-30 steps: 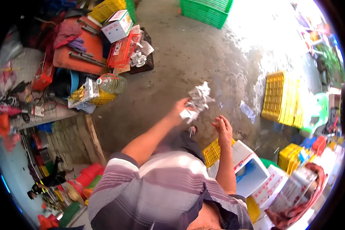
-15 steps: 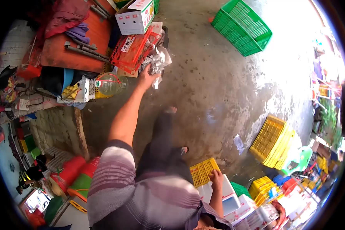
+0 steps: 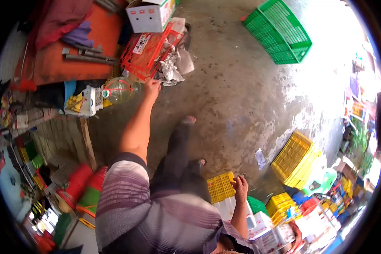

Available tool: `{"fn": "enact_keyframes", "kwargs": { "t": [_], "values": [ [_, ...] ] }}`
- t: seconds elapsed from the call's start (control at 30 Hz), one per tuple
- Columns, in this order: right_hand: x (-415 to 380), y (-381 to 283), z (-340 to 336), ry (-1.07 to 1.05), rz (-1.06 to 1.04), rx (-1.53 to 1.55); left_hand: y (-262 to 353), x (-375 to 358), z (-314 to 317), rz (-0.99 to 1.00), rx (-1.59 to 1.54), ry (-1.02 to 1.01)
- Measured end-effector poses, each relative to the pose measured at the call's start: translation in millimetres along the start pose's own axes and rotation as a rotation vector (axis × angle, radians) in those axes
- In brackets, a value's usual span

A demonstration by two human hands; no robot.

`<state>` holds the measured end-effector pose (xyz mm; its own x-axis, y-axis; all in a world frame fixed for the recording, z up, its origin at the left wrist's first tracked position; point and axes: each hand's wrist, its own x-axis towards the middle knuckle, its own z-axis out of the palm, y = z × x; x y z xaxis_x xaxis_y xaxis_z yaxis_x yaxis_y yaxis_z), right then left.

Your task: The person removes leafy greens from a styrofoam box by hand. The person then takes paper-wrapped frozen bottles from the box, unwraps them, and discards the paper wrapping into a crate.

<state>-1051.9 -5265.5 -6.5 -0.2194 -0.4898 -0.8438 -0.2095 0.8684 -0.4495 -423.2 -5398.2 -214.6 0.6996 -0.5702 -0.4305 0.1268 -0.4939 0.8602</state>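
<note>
My left hand (image 3: 152, 86) is stretched forward at the near corner of a red plastic crate (image 3: 142, 55), its fingers closed at the crate's edge; what they hold is too small to make out. Crumpled grey-white paper (image 3: 170, 70) lies against the crate's right side, just beyond the fingers. A clear plastic bottle (image 3: 119, 90) with a red handle is left of that hand. Low on the right, my right hand (image 3: 240, 185) has curled fingers beside the corner of a yellow crate (image 3: 220, 188); any contact with it is unclear.
A white carton (image 3: 150, 17) rests behind the red crate. On the wet floor stand a green crate (image 3: 279, 31) and stacked yellow crates (image 3: 294, 158), with a paper scrap (image 3: 260, 158) nearby. A wooden post (image 3: 87, 142) is at left, boxes at lower right.
My left hand has drawn back from the crumpled paper to the red crate's corner. The paper has dropped and spread out beside the crate. The view has shifted slightly.
</note>
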Motion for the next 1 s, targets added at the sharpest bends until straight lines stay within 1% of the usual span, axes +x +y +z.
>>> {"fn": "enact_keyframes", "kwargs": {
  "t": [0.07, 0.1, 0.13, 0.17, 0.2, 0.23, 0.27, 0.3, 0.37, 0.43, 0.47, 0.5, 0.57, 0.6, 0.67, 0.73, 0.77, 0.8, 0.87, 0.9, 0.93, 0.97, 1.0],
  "values": [
    [6.5, 11.6, -6.9, 0.001, -0.042, -0.045, -21.9, -25.9, -6.2, -0.113, -0.054, 0.012],
    [6.0, 17.9, -9.2, 0.003, -0.059, -0.073, -20.2, -44.1, -10.0, -0.154, -0.050, -0.040],
    [4.2, 22.5, -6.6, 0.018, -0.061, -0.084, -27.7, -56.5, -13.2, -0.184, 0.022, -0.070],
    [2.0, 27.5, -10.5, 0.043, -0.059, -0.093, -50.2, -67.8, -20.3, -0.204, -0.006, -0.099],
    [-2.7, 37.4, -16.5, 0.058, -0.053, -0.089, -43.1, -90.1, -18.0, -0.221, 0.086, -0.106],
    [-6.4, 49.3, -20.7, 0.071, -0.047, -0.085, -49.1, -105.0, -20.9, -0.303, 0.121, -0.109],
    [-9.8, 66.4, -27.4, 0.098, -0.001, -0.053, -23.5, -133.3, -18.9, -0.431, 0.137, -0.150],
    [-12.7, 88.6, -35.2, 0.123, 0.041, -0.017, -13.6, -153.9, -18.1, -0.494, 0.251, -0.170],
    [-17.2, 149.2, -54.1, 0.214, 0.016, -0.131, -17.7, -176.7, -24.4, -0.615, 0.413, -0.260],
    [-24.2, 233.7, -75.1, 0.401, -0.012, -0.253, -17.3, -201.8, -26.3, -0.643, 0.496, -0.323],
    [-27.2, 280.8, -84.6, 0.485, 0.074, -0.238, -24.2, -207.0, -28.6, -0.619, 0.534, -0.370],
    [-34.8, 319.5, -96.5, 0.562, 0.161, -0.225, -16.8, -223.3, -21.3, -0.592, 0.589, -0.378],
    [-88.4, 325.1, -118.7, 0.848, 0.354, -0.276, -27.0, -235.1, -19.5, -0.563, 0.598, -0.414],
    [-115.4, 340.9, -128.9, 0.943, 0.465, -0.273, -25.0, -248.4, -16.9, -0.547, 0.647, -0.423],
    [-138.4, 375.1, -166.3, 1.125, 0.640, -0.285, -21.5, -282.0, 10.9, -0.522, 0.729, -0.462],
    [-158.9, 428.3, -185.9, 1.264, 0.562, -0.355, -14.7, -317.7, 27.7, -0.520, 0.822, -0.492],
    [-155.9, 473.9, -191.7, 1.213, 0.533, -0.304, -14.4, -333.0, 37.7, -0.480, 0.871, -0.555],
    [-157.2, 496.2, -201.6, 1.135, 0.483, -0.190, -16.5, -346.1, 49.1, -0.435, 0.895, -0.590],
    [-158.8, 519.6, -209.6, 0.912, 0.441, 0.090, -8.2, -371.6, 74.0, -0.359, 0.872, -0.631],
    [-161.0, 527.5, -214.9, 0.737, 0.380, 0.118, -0.3, -391.4, 94.2, -0.333, 0.840, -0.657],
    [-157.2, 535.3, -210.1, 0.742, 0.377, 0.041, 12.4, -416.7, 114.5, -0.276, 0.807, -0.645],
    [-154.0, 551.0, -201.6, 0.781, 0.315, 0.063, 22.9, -433.5, 131.0, -0.219, 0.828, -0.670],
    [-153.5, 546.9, -201.8, 0.780, 0.370, 0.033, 32.8, -451.8, 145.4, -0.183, 0.837, -0.661]
  ]
}}
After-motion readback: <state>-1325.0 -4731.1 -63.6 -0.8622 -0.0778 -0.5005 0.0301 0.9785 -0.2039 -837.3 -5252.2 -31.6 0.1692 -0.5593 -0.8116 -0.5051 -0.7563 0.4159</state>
